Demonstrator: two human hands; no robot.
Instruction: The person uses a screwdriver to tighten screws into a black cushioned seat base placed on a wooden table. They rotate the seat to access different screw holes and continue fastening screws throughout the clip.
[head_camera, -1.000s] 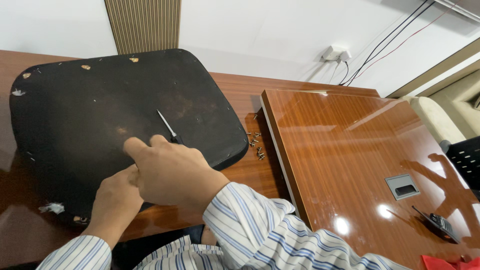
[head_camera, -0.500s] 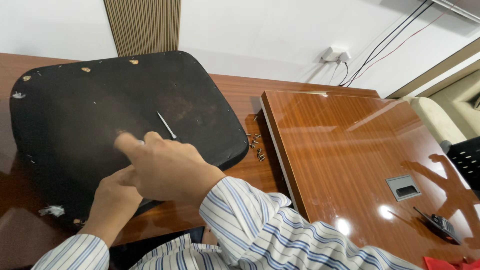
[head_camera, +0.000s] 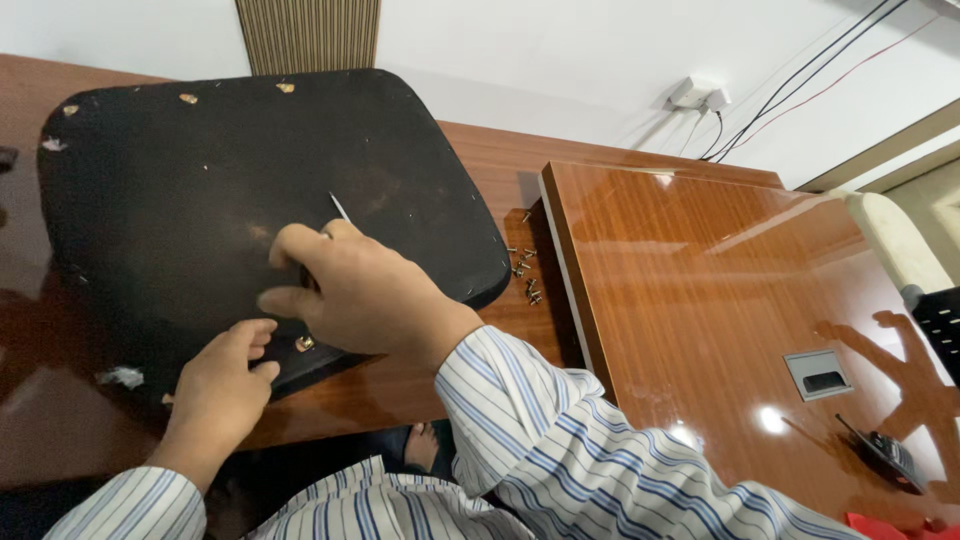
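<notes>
Black seat pad (head_camera: 200, 190) lies upside down on the brown table (head_camera: 500, 330), nearest me. Left hand (head_camera: 220, 375) rests loosely open by a brass fitting (head_camera: 304, 343). Right hand (head_camera: 360, 295), closed on a thin metal tool (head_camera: 340, 207), has shifted slightly toward that fitting. Loose screws (head_camera: 524, 272) lie beyond; a glossy desk (head_camera: 720, 300) lies farther right.

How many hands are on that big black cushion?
2. The left hand rests on the black cushion's near edge, beside a small brass fitting. The right hand sits just above it, gripping a thin metal tool. No other hands show.
</notes>
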